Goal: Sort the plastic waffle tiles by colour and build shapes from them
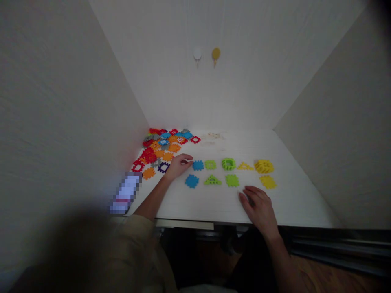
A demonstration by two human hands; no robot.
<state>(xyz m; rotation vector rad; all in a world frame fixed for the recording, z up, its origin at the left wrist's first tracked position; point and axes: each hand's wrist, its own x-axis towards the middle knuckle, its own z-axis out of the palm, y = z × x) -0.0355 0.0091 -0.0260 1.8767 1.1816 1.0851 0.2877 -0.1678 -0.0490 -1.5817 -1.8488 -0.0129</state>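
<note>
My left hand (180,166) is at the left edge of a blue square toothed tile (198,165). Thumb and index finger are slightly apart with their tips beside the tile; whether they touch it is hard to see. Below lies another blue tile (192,181). To the right are a light green frame (210,164), a green triangle (213,180), a stack of green frames (228,164) and a solid green tile (232,180). My right hand (258,205) rests low on the table, fingers curved and apart, holding nothing, nearest the solid green tile.
A yellow triangle (245,166), a yellow stack (264,166) and a yellow tile (268,182) lie at the right. Mixed red, orange, blue and grey pieces (159,153) are heaped at the left. A blurred phone (126,193) lies front left. Walls enclose the white table (195,207).
</note>
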